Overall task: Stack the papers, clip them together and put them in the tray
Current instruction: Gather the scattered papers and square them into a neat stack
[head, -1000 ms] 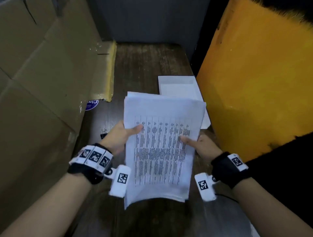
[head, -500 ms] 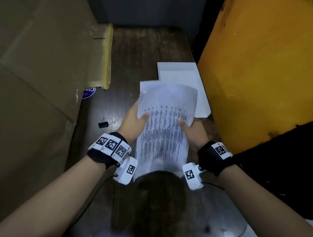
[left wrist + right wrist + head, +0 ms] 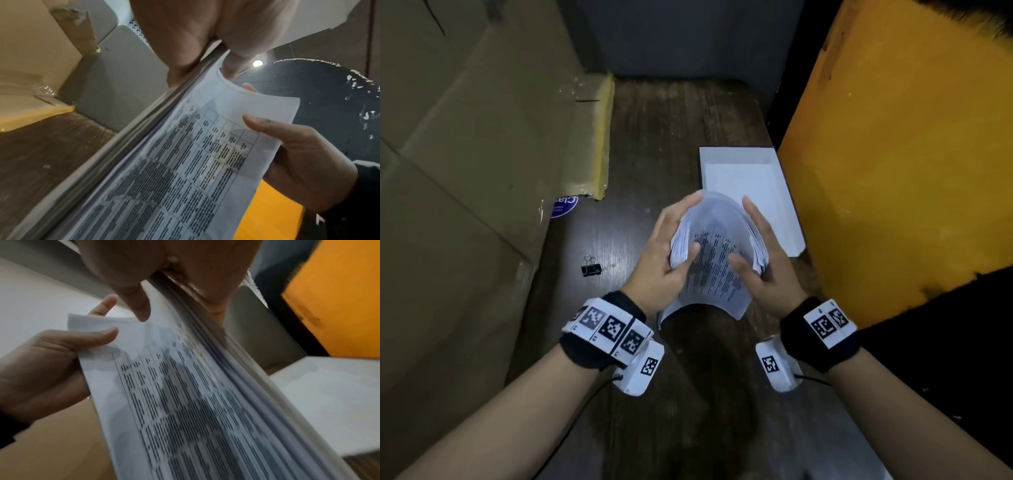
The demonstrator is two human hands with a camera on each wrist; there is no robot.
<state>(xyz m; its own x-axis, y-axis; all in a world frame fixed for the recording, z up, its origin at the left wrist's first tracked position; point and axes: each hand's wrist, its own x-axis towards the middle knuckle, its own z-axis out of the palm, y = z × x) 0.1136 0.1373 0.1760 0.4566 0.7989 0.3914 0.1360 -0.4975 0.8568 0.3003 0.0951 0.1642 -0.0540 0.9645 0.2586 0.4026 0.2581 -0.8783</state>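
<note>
A stack of printed papers [image 3: 717, 270] stands on end on the wooden table, bowed outward towards me. My left hand [image 3: 671, 240] holds its left edge, thumb on the front sheet and fingers behind. My right hand [image 3: 765, 253] holds the right edge the same way. In the left wrist view the papers [image 3: 185, 162] run diagonally under my palm, with the right hand [image 3: 298, 154] at their far side. The right wrist view shows the blurred paper edges [image 3: 236, 369] and the left hand [image 3: 51, 361]. A white tray [image 3: 777, 185] lies just behind the stack. A black binder clip [image 3: 591, 269] lies on the table to the left.
A large cardboard box [image 3: 465, 205] walls the left side, with a blue sticker [image 3: 565, 205] at its base. An orange panel [image 3: 893, 171] stands close on the right. The dark wooden table [image 3: 688, 120] runs back to a grey wall.
The papers went from lying spread in my hands to standing on their lower edge. Both hands slid up along the side edges and closer together, and the stack bowed.
</note>
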